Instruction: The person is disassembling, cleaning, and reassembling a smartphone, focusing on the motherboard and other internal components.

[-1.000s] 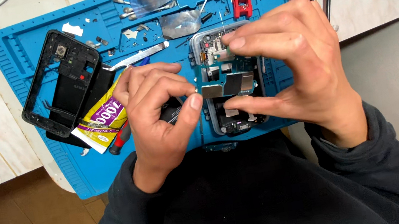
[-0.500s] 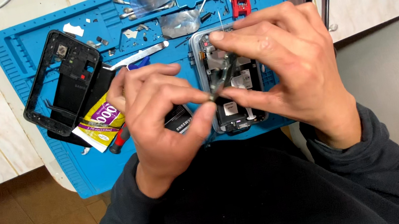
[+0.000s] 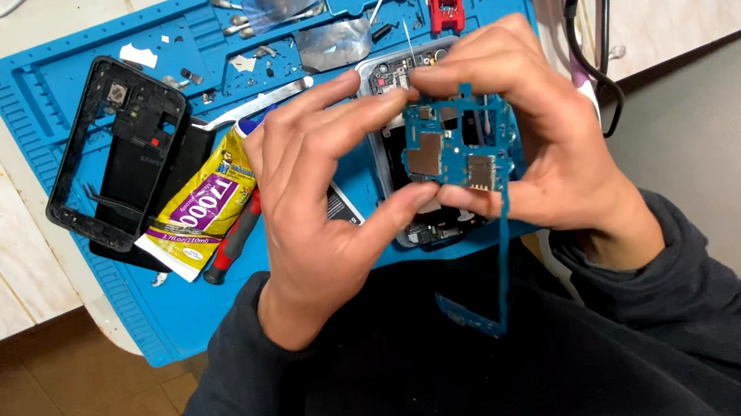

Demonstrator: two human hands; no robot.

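Blue repair mat point(image 3: 105, 316) covers the surface. Left hand point(image 3: 318, 197) and right hand point(image 3: 543, 147) — fingers pinched shut on a blue circuit board point(image 3: 454, 151) — hold it above the opened phone body point(image 3: 425, 229).

circuit board point(image 3: 454, 151) above phone body point(image 3: 415, 231), frame point(image 3: 119, 146) left on mat point(image 3: 107, 325)

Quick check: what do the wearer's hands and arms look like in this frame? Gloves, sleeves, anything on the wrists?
Both hands are bare: no gloves, no rings or watch visible. The left hand and right hand each come out of a long dark, charcoal-coloured sleeve of soft, sweatshirt-like fabric, with cuffs ending at the wrists. The left sleeve and right sleeve look plain, with no visible markings.
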